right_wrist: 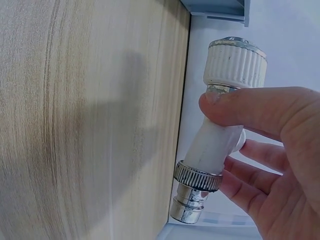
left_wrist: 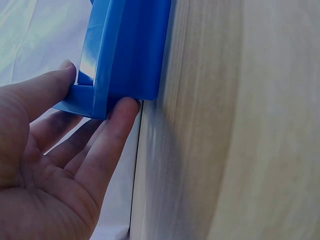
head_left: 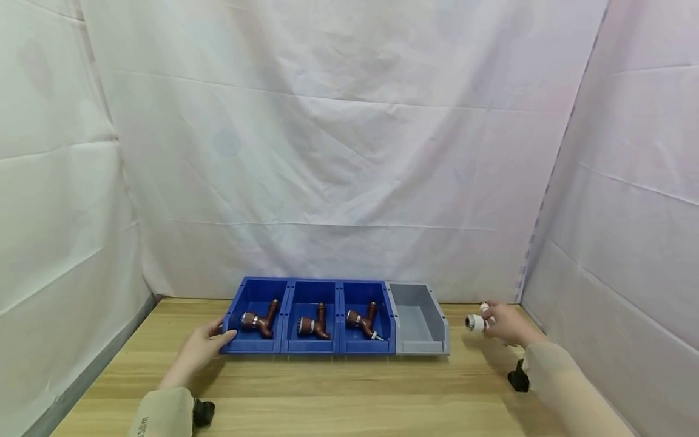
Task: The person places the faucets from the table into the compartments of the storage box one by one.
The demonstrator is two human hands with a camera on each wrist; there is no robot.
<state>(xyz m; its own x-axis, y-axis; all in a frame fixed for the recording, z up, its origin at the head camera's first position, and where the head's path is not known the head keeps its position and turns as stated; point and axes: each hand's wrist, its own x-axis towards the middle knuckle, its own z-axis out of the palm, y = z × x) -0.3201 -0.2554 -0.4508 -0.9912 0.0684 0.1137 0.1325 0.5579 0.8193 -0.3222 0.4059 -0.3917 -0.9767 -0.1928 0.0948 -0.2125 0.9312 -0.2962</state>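
Note:
At the left end of the bin row, my left hand [head_left: 201, 351] grips the corner of the leftmost blue bin [left_wrist: 95, 102], thumb on the wall and fingers beneath. My right hand [head_left: 510, 325] holds a white tap [right_wrist: 212, 145] with a ribbed white knob and a chrome spout end. It hangs over the table, right of the grey bin [head_left: 417, 347]. Three brown taps lie one to a bin: one [head_left: 264, 325] in the leftmost bin, one [head_left: 315, 328] in the middle blue bin [head_left: 311, 290], one [head_left: 363, 321] in the right blue bin [head_left: 363, 288].
The four-bin row stands on a wooden table [head_left: 327, 394], near its back edge. White cloth [head_left: 349, 158] hangs behind the table and along both sides. A black wrist camera [head_left: 204, 413] is on the left sleeve, another [head_left: 517, 377] on the right.

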